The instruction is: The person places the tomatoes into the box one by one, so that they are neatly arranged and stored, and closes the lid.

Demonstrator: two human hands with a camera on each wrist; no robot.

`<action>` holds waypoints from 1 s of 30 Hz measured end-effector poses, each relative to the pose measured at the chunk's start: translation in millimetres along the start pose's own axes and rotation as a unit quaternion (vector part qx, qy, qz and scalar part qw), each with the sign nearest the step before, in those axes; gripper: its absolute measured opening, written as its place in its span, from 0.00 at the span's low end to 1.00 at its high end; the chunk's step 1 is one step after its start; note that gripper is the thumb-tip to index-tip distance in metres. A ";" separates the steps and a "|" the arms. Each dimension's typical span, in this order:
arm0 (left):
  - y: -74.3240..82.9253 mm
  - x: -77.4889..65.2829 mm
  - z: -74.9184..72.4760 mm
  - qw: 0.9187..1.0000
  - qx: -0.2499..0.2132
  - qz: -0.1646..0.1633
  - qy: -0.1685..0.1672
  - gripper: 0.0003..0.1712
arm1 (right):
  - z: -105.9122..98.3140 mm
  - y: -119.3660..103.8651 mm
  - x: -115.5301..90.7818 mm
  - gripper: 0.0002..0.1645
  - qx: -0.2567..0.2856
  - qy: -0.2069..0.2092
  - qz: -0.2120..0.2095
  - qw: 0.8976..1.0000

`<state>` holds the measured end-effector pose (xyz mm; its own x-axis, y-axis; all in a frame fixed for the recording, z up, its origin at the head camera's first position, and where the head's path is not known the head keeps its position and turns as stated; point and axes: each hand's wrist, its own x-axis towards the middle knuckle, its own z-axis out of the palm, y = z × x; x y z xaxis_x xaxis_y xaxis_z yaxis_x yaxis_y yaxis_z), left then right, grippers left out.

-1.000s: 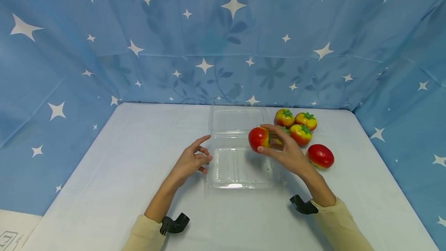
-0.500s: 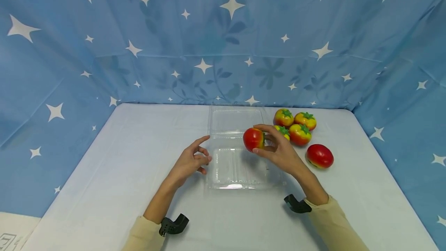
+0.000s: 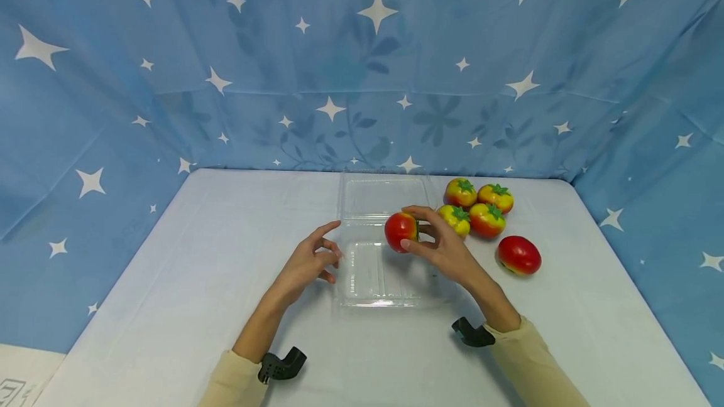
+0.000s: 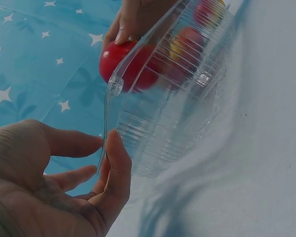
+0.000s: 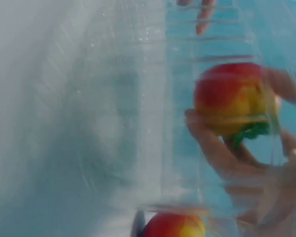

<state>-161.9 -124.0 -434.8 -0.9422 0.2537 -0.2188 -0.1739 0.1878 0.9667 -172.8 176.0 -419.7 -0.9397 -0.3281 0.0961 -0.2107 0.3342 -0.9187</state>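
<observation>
My right hand holds a red tomato with a yellow top and green calyx, thumb and fingers around its sides. The tomato hangs above the open clear plastic clamshell box, near its hinge line. At the box's left side, my left hand pinches the rim between thumb and finger, as the left wrist view shows best, where the tomato is partly behind the clear wall. In the right wrist view the same tomato shows blurred through the plastic, its green calyx turned toward the palm.
Several more tomatoes cluster behind and right of the box. A single red tomato lies on its side nearer the right. The box's lid lies back toward the blue star-patterned curtain. A white cloth covers the table.
My right hand has carried the tomato left, farther over the box, uncovering a yellow-topped tomato behind it. My left hand stays at the rim.
</observation>
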 end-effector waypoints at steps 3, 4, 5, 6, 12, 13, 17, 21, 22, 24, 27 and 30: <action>0.0 -0.4 0.3 1.000 -0.001 0.004 0.002 0.42 | 3.6 0.8 1.6 0.38 -0.008 0.000 -0.002 1.000; -0.1 -0.4 0.3 1.000 -0.001 0.006 0.002 0.42 | 5.0 0.8 2.2 0.38 -0.010 0.000 -0.002 1.000; -0.1 -0.4 0.5 1.000 -0.002 0.006 0.003 0.41 | 6.4 0.6 2.7 0.37 -0.013 0.001 -0.001 1.000; -0.1 -0.5 0.7 1.000 -0.002 0.006 0.004 0.42 | 7.9 0.5 3.3 0.37 -0.016 0.002 -0.001 1.000; 0.7 -0.3 1.5 1.000 -0.006 0.011 0.016 0.42 | 15.4 -1.1 6.3 0.36 -0.017 0.002 0.009 1.000; 0.5 -0.1 1.5 1.000 -0.006 0.012 0.017 0.41 | 16.3 -1.2 6.6 0.36 -0.015 0.001 0.009 1.000; -0.8 1.8 0.8 1.000 -0.006 0.011 0.018 0.41 | 19.5 -1.1 8.4 0.35 -0.005 -0.004 -0.001 1.000; -1.5 3.0 0.0 1.000 -0.010 0.007 0.014 0.41 | 24.1 0.3 9.5 0.34 -0.002 -0.011 -0.012 1.000; -1.4 2.9 -0.1 1.000 -0.012 0.005 0.014 0.41 | 25.9 0.5 9.9 0.34 -0.004 -0.012 -0.012 1.000; -0.7 2.5 -0.1 1.000 -0.016 0.001 0.015 0.41 | 29.1 0.2 10.2 0.35 -0.012 -0.012 -0.011 1.000; 0.5 2.7 0.1 1.000 -0.017 0.000 0.017 0.42 | 34.2 -1.4 10.9 0.35 -0.025 -0.011 -0.010 1.000; 1.4 3.7 -0.1 1.000 -0.014 -0.001 0.014 0.41 | 38.7 -3.0 11.9 0.36 -0.038 -0.010 -0.012 0.999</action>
<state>-165.6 -123.0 -434.2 -0.9495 0.2260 -0.2175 -0.1835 0.1622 0.9695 -172.9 137.0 -430.7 -0.9290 -0.3539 0.1085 -0.2526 0.3919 -0.8846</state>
